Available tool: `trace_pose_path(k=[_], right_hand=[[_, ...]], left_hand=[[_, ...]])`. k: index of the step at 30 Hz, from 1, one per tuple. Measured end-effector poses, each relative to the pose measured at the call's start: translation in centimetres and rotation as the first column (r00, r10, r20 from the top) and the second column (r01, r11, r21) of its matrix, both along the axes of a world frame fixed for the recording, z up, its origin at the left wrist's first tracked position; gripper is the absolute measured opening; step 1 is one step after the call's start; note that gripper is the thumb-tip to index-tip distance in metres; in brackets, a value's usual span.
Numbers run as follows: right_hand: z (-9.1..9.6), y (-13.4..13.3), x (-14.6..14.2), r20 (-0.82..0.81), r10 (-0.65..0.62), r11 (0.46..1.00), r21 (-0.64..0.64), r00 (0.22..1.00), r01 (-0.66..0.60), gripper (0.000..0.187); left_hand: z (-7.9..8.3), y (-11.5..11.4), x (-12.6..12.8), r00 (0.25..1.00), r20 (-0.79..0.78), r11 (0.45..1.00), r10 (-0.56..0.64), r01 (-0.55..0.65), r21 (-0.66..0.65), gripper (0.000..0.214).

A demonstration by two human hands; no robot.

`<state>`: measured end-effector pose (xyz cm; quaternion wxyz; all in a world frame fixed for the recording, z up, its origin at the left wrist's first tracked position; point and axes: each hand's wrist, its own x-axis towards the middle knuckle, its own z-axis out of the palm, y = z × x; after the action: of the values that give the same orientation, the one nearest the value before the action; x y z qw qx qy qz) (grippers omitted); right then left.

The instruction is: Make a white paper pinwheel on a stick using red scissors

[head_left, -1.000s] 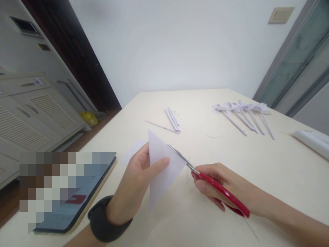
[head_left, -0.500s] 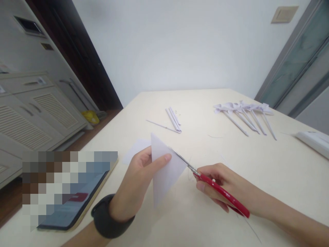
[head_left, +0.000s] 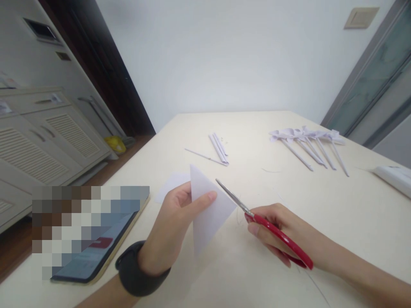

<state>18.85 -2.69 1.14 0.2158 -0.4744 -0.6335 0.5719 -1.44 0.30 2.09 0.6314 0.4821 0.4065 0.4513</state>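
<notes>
A white paper triangle [head_left: 208,214], apparently folded, stands upright in my left hand [head_left: 180,214], pinched with the thumb on its near face. My right hand [head_left: 272,231] grips a pair of red-handled scissors [head_left: 282,241]. Their metal blades look closed and lie beside the triangle's upper right edge, a small gap from it. Behind my left hand, another white sheet [head_left: 171,186] lies flat on the table, partly hidden.
A phone [head_left: 105,248] lies at the left. Rolled paper sticks [head_left: 220,147] and a thin rod [head_left: 205,157] are mid-table. Several paper pinwheels [head_left: 308,137] lie at the back right, near a white object [head_left: 393,177]. Thin paper strips [head_left: 316,284] are scattered on the table [head_left: 244,278].
The scissors have come away from the triangle's edge, a little to the right, and the blades now lie together. My left hand keeps the same hold on the paper.
</notes>
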Motion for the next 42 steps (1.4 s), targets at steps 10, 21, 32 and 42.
trace_pose_path(k=[10, 21, 32, 42], right_hand=[[-0.2, 0.2, 0.7, -0.023, 0.095, 0.972, 0.218, 0.995, -0.088, 0.044], [0.6, -0.2, 0.1, 0.039, 0.129, 0.989, 0.071, 0.991, -0.131, 0.037], [0.5, -0.2, -0.2, 0.008, 0.069, 0.995, 0.074, 0.998, -0.069, 0.035], [-0.4, -0.2, -0.3, -0.075, 0.054, 0.998, 0.026, 0.996, -0.052, 0.034]], left_hand=[[0.6, -0.4, 0.8, 0.997, -0.069, 1.0, 0.015, -0.014, 0.015, 0.025], [0.5, -0.6, 1.3, 0.988, -0.129, 0.996, 0.087, -0.086, 0.013, 0.026], [0.6, -0.8, 1.4, 0.99, -0.107, 0.995, 0.092, -0.095, -0.02, 0.023], [0.3, -0.5, 1.1, 0.985, -0.148, 0.995, 0.087, -0.092, -0.032, 0.027]])
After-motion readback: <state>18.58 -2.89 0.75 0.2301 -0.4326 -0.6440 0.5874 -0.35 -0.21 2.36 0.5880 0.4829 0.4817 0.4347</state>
